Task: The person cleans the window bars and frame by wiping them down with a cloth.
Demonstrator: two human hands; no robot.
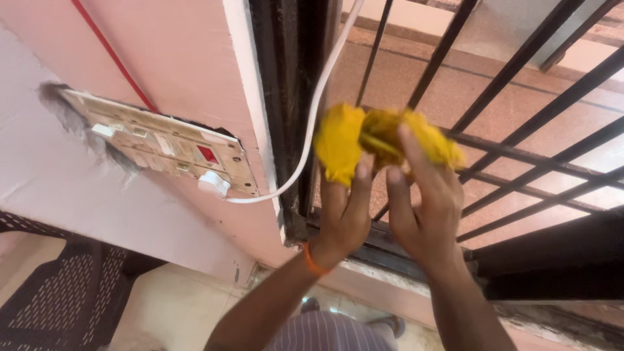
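Note:
Both my hands are raised in front of a black metal window grille [520, 140] and hold one crumpled yellow cloth [344, 140] between them. My left hand [344, 218], with an orange thread around its wrist, grips the cloth's left bunch from below. My right hand [422, 208] grips the right bunch, with fingers lying over the fabric. The cloth sits against or just in front of the grille bars; I cannot tell whether it touches them.
A beige switch board [162, 143] with a red switch and a white plug [213, 184] is set in the pink wall at left. A white cable [318, 97] runs up from the plug along the dark window frame [292, 97]. A dark perforated chair [58, 286] stands at lower left.

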